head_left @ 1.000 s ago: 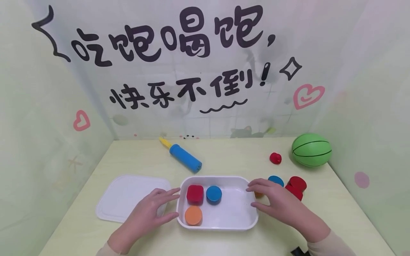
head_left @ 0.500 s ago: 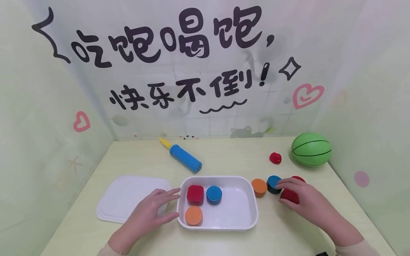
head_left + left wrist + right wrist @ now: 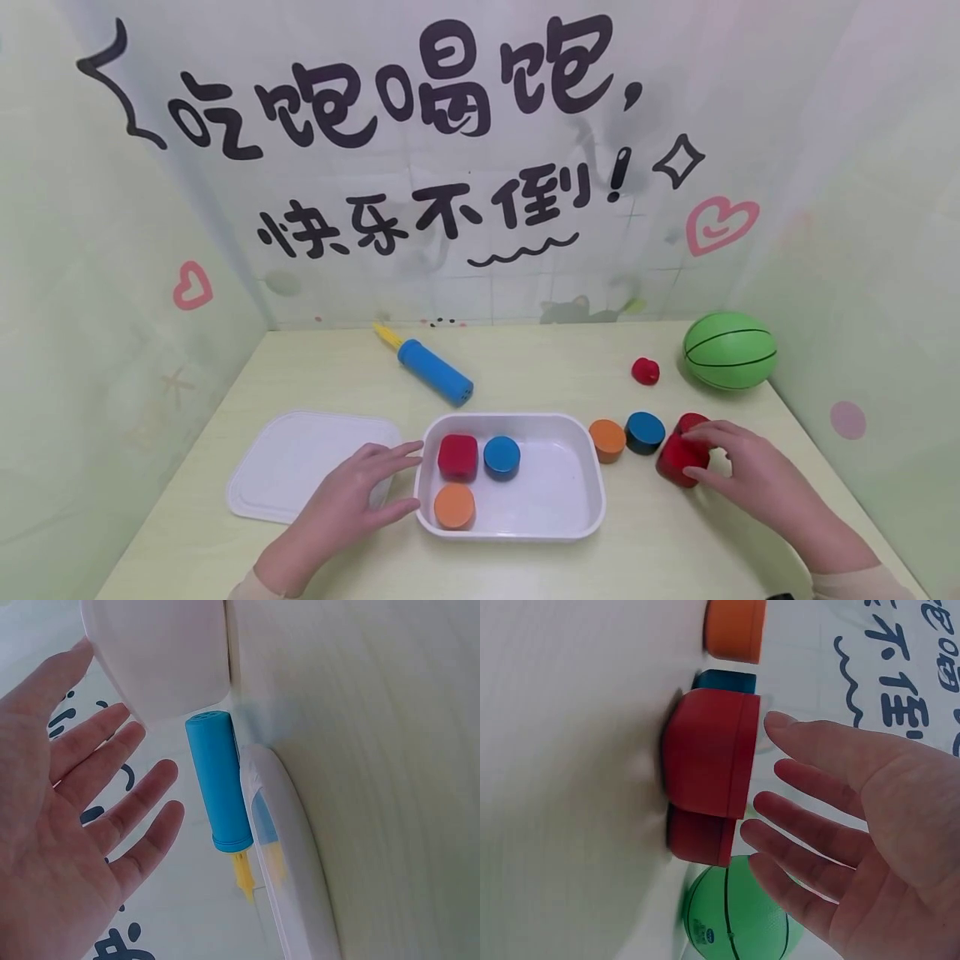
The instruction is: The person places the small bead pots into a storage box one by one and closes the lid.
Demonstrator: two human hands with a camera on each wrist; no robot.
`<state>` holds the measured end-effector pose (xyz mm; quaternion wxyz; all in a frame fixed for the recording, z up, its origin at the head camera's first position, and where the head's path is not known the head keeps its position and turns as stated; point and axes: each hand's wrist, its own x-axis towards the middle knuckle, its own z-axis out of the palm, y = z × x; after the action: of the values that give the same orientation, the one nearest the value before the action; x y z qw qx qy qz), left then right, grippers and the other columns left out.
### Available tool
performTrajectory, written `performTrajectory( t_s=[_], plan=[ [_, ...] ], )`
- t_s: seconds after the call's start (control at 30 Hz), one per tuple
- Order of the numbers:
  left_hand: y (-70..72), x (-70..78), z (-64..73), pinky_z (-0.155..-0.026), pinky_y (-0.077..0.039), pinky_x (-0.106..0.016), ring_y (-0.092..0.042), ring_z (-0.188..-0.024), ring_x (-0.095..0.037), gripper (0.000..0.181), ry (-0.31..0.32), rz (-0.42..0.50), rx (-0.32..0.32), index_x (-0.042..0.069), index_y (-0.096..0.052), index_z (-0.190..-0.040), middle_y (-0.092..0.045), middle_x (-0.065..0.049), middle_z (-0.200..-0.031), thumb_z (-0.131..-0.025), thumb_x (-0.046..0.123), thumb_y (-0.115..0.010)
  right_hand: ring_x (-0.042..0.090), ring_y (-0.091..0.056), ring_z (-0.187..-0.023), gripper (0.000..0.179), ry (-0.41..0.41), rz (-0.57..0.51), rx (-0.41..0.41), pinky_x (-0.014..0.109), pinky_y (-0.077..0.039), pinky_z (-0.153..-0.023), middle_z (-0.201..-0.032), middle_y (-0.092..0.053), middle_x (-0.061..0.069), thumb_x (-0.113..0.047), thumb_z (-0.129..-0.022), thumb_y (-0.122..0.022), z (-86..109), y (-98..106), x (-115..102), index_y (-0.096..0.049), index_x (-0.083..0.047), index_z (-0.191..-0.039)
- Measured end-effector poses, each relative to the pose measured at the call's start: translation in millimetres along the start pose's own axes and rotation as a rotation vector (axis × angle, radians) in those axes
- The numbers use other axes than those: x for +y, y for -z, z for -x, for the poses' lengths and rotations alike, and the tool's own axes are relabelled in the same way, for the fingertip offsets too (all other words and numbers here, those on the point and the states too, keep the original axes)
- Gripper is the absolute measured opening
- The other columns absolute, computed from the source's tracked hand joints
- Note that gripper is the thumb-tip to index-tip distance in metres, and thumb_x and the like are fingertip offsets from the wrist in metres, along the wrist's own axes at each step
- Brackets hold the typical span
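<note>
A white rectangular tray (image 3: 536, 492) holds a red rounded-square block (image 3: 457, 456), a blue round block (image 3: 502, 457) and an orange round block (image 3: 454, 505). At the tray's left rim is my left hand (image 3: 352, 500), fingertips close to the edge and nothing in its grasp; its fingers look spread in the left wrist view. My right hand (image 3: 757, 475) is beside a larger red block (image 3: 681, 462), thumb and fingertips just off its right side and top. Another red block (image 3: 692, 422) stands behind that one, partly hidden by it and my fingers.
An orange block (image 3: 607, 440) and a blue block (image 3: 645, 432) stand right of the tray. Behind are a blue pump (image 3: 435, 371) with yellow nozzle, a small red object (image 3: 645, 371) and a green ball (image 3: 730, 351). A white lid (image 3: 300, 458) lies left.
From the tray's right rim, my right hand has moved right to the larger red block, uncovering the orange and blue blocks. My left hand stays at the left rim.
</note>
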<state>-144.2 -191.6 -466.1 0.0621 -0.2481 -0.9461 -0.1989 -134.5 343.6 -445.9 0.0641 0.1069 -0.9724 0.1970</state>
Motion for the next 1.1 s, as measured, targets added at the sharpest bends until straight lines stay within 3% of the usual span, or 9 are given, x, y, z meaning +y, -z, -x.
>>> performTrajectory(
  t_s=[0.1,0.57,1.1],
  plan=[
    [-0.3,0.4,0.3,-0.093,-0.061,-0.041,-0.059,-0.119,-0.01,0.055,0.002,0.001,-0.002,0.034,-0.068,-0.136,-0.059,0.019,-0.146,-0.087,0.055,-0.078,0.024,-0.068,-0.096,0.044,0.003,-0.014,0.0,0.036,-0.06,-0.076,-0.115,-0.072,0.005,-0.024,-0.076,-0.091,0.7,-4.0,3.8,-0.075,-0.013,-0.116],
    [0.7,1.8,0.9,-0.093,-0.061,-0.04,-0.059,-0.119,-0.01,0.055,0.018,0.004,-0.011,0.034,-0.068,-0.136,-0.059,0.019,-0.146,-0.087,0.057,-0.077,0.018,-0.065,-0.086,0.047,0.031,-0.021,0.03,0.028,-0.06,-0.071,-0.107,-0.07,0.003,-0.02,-0.07,-0.095,2.3,-10.4,5.9,-0.076,-0.008,-0.112],
    [-1.0,0.3,1.4,-0.093,-0.061,-0.04,-0.059,-0.119,-0.009,0.055,0.013,0.005,0.005,0.035,-0.068,-0.136,-0.059,0.021,-0.145,-0.086,0.055,-0.079,0.02,-0.066,-0.089,0.051,-0.005,-0.009,-0.04,0.027,-0.059,-0.068,-0.114,-0.071,0.014,-0.023,-0.069,-0.096,3.8,-5.2,-2.9,-0.077,-0.004,-0.113]
  ],
)
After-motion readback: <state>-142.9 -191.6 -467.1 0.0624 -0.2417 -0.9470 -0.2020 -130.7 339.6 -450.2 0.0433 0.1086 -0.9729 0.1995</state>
